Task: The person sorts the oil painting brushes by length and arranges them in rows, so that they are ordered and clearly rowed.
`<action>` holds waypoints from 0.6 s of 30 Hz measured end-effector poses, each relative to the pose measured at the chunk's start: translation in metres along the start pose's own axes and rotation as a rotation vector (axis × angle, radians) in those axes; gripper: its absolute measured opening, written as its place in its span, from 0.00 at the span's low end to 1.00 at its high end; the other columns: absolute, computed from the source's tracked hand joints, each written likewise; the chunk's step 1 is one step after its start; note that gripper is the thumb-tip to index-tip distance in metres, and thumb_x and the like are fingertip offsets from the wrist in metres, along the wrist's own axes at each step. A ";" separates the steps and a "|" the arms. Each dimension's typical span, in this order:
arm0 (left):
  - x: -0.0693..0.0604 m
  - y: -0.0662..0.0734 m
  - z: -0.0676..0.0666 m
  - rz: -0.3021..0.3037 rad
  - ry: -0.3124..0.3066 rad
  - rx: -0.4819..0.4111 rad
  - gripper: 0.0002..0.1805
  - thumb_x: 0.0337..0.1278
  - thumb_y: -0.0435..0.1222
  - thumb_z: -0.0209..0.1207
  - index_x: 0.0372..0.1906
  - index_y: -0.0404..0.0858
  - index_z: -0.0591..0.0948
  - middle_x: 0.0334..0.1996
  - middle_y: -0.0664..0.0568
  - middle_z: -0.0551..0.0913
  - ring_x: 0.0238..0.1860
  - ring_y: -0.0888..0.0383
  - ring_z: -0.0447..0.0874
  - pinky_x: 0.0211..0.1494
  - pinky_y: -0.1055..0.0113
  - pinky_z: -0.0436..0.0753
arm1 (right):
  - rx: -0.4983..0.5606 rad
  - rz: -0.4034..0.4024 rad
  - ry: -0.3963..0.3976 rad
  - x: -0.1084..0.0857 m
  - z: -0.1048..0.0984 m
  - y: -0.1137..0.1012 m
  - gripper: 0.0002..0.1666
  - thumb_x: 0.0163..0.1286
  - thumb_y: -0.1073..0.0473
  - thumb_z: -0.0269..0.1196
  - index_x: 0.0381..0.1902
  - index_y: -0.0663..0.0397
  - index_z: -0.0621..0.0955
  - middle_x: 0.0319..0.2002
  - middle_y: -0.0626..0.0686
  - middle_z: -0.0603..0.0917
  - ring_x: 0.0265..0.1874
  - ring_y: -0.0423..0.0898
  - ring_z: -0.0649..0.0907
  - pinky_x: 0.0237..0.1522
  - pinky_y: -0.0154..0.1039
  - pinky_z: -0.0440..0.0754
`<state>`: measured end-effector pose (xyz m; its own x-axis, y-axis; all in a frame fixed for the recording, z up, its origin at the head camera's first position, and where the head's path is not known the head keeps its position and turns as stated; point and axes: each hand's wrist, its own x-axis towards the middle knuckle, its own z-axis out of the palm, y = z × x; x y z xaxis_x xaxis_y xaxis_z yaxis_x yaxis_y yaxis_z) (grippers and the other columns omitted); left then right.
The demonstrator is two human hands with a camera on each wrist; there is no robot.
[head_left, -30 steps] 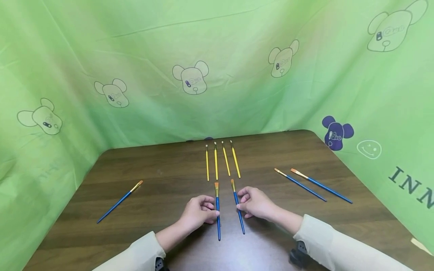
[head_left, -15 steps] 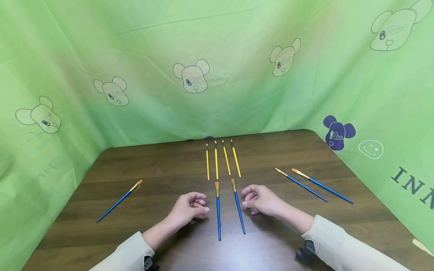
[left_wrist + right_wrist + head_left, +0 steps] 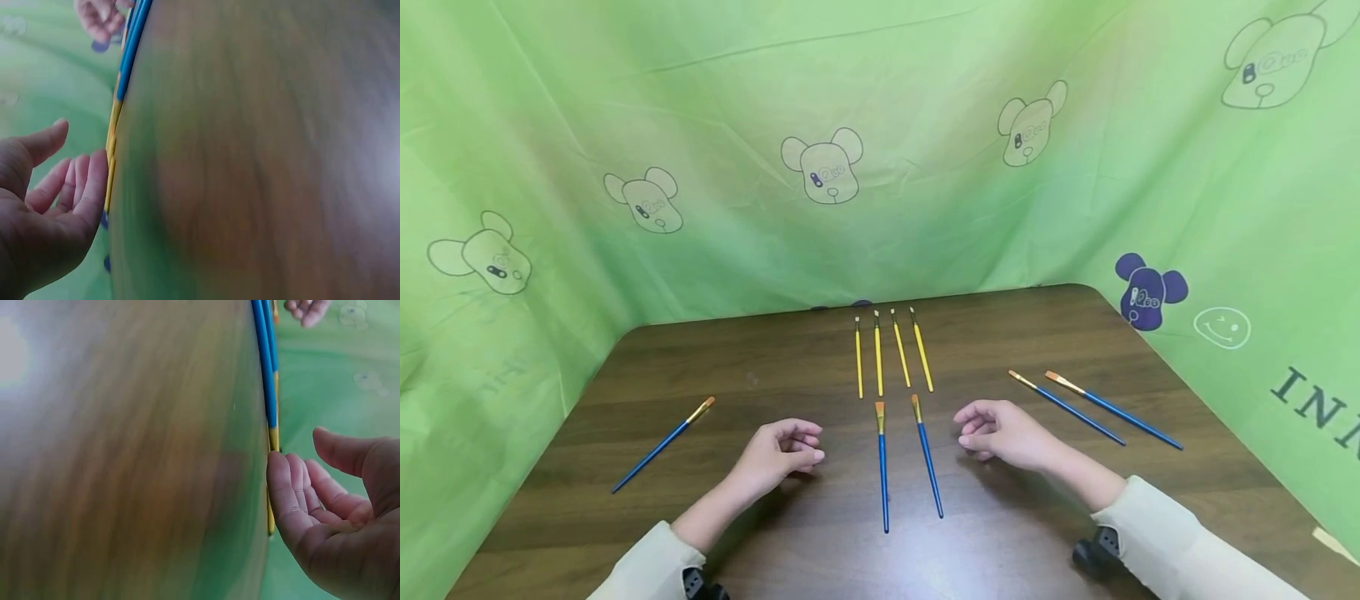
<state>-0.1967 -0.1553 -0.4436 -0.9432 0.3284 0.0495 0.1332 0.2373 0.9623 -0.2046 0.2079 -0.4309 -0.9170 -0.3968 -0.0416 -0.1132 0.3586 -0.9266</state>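
Note:
Two blue-handled paintbrushes lie near the middle of the table, bristles pointing away: a left one (image 3: 883, 467) and a right one (image 3: 928, 458). My left hand (image 3: 777, 454) hovers to the left of them, fingers loosely bent and holding nothing. On the other side, my right hand (image 3: 1003, 433) is likewise empty, its fingers relaxed, apart from the right brush. In the left wrist view the left hand (image 3: 56, 200) shows thumb and fingers spread apart. The right wrist view has the right hand (image 3: 337, 512) in a similar pose.
Several yellow-handled paintbrushes (image 3: 878, 358) lie in a row behind the blue pair. One blue brush (image 3: 662, 446) lies at the left; two more, an inner (image 3: 1067, 408) and an outer one (image 3: 1116, 411), lie at the right. A green printed cloth (image 3: 925, 233) surrounds the wooden table (image 3: 760, 358).
Both hands have let go of the two middle blue brushes and drawn apart, the left hand leftward and the right hand rightward. The brushes stay where they lay.

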 end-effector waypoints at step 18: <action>-0.022 -0.016 -0.089 0.091 0.085 0.121 0.20 0.55 0.27 0.66 0.51 0.21 0.77 0.43 0.31 0.80 0.39 0.59 0.82 0.39 0.67 0.85 | -0.089 -0.016 0.191 -0.023 -0.075 0.022 0.22 0.65 0.68 0.64 0.53 0.79 0.73 0.39 0.60 0.80 0.36 0.48 0.83 0.37 0.42 0.86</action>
<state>-0.2056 -0.2473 -0.4365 -0.9475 0.2758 0.1620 0.2494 0.3199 0.9140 -0.2146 0.2882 -0.4224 -0.9698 -0.2383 0.0525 -0.1538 0.4299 -0.8897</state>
